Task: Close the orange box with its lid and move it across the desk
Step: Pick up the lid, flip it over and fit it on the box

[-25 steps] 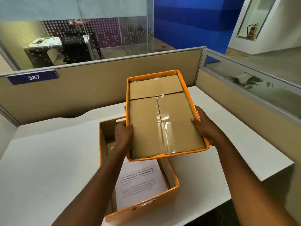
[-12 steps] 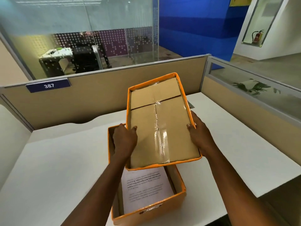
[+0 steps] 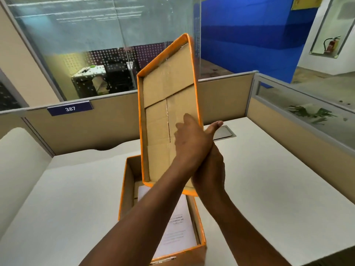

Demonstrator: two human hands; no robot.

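Note:
The orange lid (image 3: 165, 104) is up in the air above the box, tipped steeply on edge, with its brown cardboard inside facing me. My left hand (image 3: 189, 139) reaches across and grips the lid's right rim, fingers on the cardboard inside. Just below and behind it, my right hand (image 3: 210, 169) holds the same lower right edge, thumb pointing up past the rim. The open orange box (image 3: 123, 191) stands on the white desk under the lid. A printed sheet of paper (image 3: 177, 225) lies inside it.
The white desk (image 3: 269, 179) ends at tan cubicle partitions behind and to the right. A metal cable cover (image 3: 224, 132) is set into the desk behind my hands. A label reading 387 (image 3: 70, 108) hangs on the back partition.
The lid has swung from lying flat, open side up, to standing steeply on edge. My left hand left the lid's left side and crossed to the right rim beside my right hand.

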